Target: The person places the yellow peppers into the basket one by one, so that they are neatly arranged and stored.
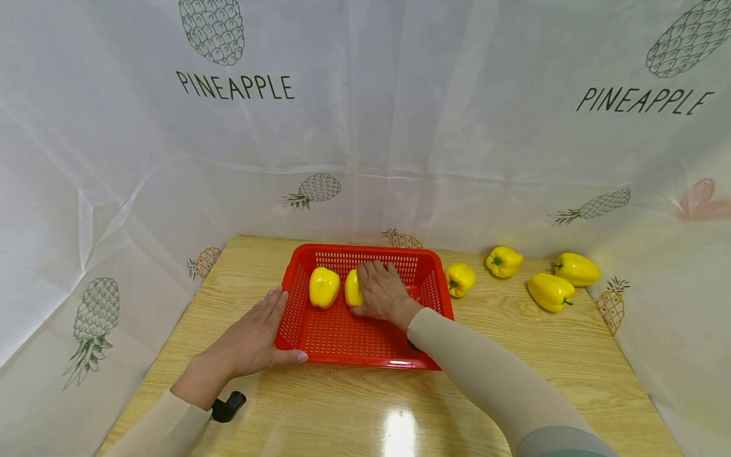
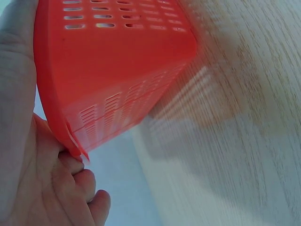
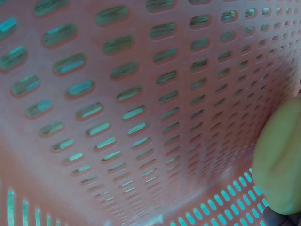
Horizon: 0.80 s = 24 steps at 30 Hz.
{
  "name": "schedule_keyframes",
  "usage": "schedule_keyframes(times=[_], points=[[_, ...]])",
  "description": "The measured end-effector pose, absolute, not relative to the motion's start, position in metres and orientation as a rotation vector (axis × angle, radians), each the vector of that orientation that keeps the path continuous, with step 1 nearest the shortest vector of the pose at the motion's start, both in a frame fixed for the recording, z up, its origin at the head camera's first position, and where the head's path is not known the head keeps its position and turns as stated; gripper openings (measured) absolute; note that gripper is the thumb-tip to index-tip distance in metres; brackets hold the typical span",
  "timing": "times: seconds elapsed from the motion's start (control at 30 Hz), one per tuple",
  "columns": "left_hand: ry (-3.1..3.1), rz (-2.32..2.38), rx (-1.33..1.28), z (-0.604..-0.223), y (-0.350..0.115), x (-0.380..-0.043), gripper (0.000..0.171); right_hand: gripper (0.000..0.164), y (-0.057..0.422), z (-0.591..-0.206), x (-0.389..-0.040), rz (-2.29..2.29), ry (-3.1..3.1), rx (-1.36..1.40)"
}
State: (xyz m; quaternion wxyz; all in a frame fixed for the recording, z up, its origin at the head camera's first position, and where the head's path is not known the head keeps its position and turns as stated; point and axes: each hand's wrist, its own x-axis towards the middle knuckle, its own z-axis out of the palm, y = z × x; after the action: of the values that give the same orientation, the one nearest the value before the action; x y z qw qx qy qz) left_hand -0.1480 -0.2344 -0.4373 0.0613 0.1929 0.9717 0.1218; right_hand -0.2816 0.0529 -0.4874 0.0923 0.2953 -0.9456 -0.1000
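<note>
A red plastic basket (image 1: pixel 365 360) with slotted walls sits on the wooden table. My left hand (image 1: pixel 251 336) rests against its near left corner, fingers along the left side and thumb on the front rim; the left wrist view shows this hand beside the basket wall (image 2: pixel 117 61). Inside the basket, my right hand (image 1: pixel 384 293) grips a yellow bell pepper (image 1: pixel 352 289), seen also as a pepper (image 3: pixel 280 160) at the right edge of the right wrist view. Another yellow bell pepper (image 1: pixel 324 288) stands to its left in the basket. The right fingertips are partly hidden.
Right of the basket, on the table (image 1: pixel 502 355), lie a near bell pepper (image 1: pixel 459 279), one by the back edge (image 1: pixel 504 261), and two side by side, a front pepper (image 1: pixel 551 292) and a rear pepper (image 1: pixel 577 270). A white pineapple-print sheet (image 1: pixel 400 127) encloses the table.
</note>
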Motion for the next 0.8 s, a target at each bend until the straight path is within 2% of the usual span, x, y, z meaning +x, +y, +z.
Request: schedule_keyframes(times=[0.8], points=[[2.949,0.357,0.581,-0.4391,-0.2338,-0.1481,0.136,0.098,0.054,-0.4857,-0.2803,-0.287,-2.862,0.892]])
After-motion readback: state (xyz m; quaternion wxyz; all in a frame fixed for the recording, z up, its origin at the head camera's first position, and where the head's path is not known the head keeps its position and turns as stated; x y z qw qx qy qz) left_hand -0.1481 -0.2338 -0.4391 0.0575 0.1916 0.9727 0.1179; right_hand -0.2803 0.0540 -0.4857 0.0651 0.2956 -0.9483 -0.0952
